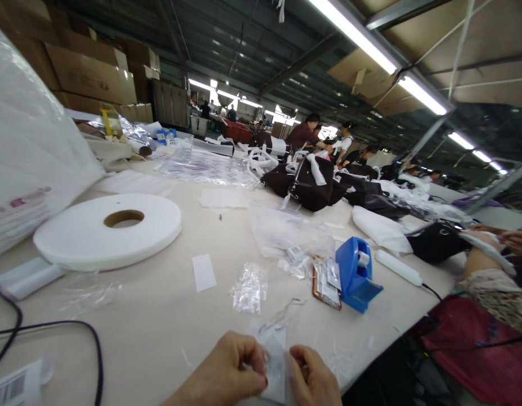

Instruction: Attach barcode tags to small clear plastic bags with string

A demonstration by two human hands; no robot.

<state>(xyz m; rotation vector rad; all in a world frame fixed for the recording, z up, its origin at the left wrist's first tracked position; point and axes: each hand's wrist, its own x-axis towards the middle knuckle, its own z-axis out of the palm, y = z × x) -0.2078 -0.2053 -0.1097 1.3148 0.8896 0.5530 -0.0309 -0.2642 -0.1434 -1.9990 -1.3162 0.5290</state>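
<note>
Pinching a small clear bag (276,369) at its left edge with the left hand (235,361), curling the right hand (316,376) beside its right edge, hold unclear, near on the table (154,321), handling probably light, limp and slippery, best gripped by both sides.

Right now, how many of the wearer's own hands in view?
2: left hand at the left of the small translucent packet, right hand at its right. Neither is hidden, though the frame's bottom crops both.
</note>
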